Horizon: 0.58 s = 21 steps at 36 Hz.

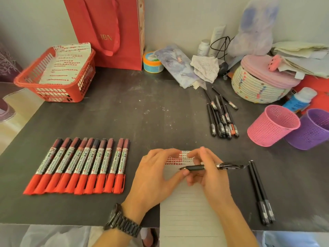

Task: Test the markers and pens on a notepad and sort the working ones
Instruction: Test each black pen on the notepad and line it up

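My right hand (208, 173) gripped the slim black click pen (210, 166) crosswise, tip pointing left just above the lined white notepad (187, 211). My left hand (160, 172) curled at that tip, thumb just under it; touching or not, I couldn't tell. The risks: ink smudging my thumb, or a careless set-down mixing this pen with the two black pens (260, 193) lying just right of the pad.

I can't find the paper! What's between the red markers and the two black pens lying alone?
In the head view, the notepad lies there, with the left hand and the right hand above it, the right holding a black pen.
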Available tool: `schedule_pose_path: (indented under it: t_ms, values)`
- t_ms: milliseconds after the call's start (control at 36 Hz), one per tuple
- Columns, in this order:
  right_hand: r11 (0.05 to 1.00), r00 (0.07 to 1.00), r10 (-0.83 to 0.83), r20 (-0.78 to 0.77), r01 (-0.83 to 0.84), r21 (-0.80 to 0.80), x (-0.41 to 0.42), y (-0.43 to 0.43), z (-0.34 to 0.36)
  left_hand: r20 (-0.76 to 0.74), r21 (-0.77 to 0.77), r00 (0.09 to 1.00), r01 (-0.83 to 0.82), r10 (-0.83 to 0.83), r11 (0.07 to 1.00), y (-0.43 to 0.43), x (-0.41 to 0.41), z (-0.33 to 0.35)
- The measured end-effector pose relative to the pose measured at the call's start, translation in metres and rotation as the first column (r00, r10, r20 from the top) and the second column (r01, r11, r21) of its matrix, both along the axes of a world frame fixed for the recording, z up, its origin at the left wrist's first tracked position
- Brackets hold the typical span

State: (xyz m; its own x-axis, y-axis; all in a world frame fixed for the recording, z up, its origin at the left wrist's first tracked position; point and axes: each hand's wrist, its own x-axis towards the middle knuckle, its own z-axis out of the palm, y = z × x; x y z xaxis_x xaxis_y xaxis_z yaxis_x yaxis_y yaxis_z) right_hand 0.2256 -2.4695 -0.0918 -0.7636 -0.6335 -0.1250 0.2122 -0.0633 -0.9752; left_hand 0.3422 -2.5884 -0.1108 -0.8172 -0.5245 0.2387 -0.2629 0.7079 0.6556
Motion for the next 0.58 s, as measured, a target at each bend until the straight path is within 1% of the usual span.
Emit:
schedule_pose_path:
  t_ms: [56, 83, 111, 167, 250, 306, 389, 444, 500, 583]
  values:
    - [0.996, 0.992, -0.08, 0.097, 0.083, -0.036, -0.01, 0.003, 0.004, 0.09, -0.04, 0.996, 0.002, 0.002, 0.999, 0.0, -0.001, 0.0]
    - [0.995, 0.99, -0.091, 0.108, 0.094, -0.026, -0.015, 0.004, 0.006, 0.124, -0.089, 0.992, 0.019, -0.008, 0.996, 0.002, -0.003, 0.0]
    - [0.996, 0.992, -0.083, 0.098, 0.084, -0.002, -0.02, 0.004, 0.007, 0.144, -0.128, 0.989, 0.033, -0.014, 0.991, 0.003, -0.004, -0.001]
    - [0.998, 0.998, -0.035, 0.058, 0.032, 0.058, -0.029, 0.004, 0.01, 0.158, -0.145, 0.987, 0.034, -0.01, 0.989, 0.004, -0.006, 0.0]
    - [0.991, 0.999, 0.032, -0.037, -0.027, 0.134, -0.037, -0.002, 0.015, 0.153, -0.134, 0.988, 0.026, -0.005, 0.991, 0.002, -0.006, -0.001]
    - [0.986, 0.992, 0.028, -0.123, -0.007, 0.168, -0.041, -0.006, 0.014, 0.147, -0.149, 0.989, 0.025, -0.003, 0.988, 0.002, -0.006, -0.003]
    - [0.955, 0.94, -0.048, -0.337, 0.143, 0.261, -0.042, -0.011, 0.0, 0.153, -0.168, 0.988, 0.029, -0.003, 0.985, 0.003, -0.006, -0.004]
    - [0.919, 0.895, -0.1, -0.434, 0.25, 0.304, -0.04, -0.014, -0.011, 0.153, -0.181, 0.988, 0.028, 0.0, 0.983, 0.004, -0.006, -0.005]
    - [0.903, 0.867, -0.122, -0.484, 0.299, 0.308, -0.037, -0.016, -0.017, 0.149, -0.196, 0.989, 0.019, 0.011, 0.98, 0.004, -0.007, -0.005]
    - [0.88, 0.842, -0.156, -0.516, 0.356, 0.315, -0.037, -0.013, -0.019, 0.163, -0.218, 0.986, -0.002, 0.038, 0.976, 0.003, -0.011, -0.006]
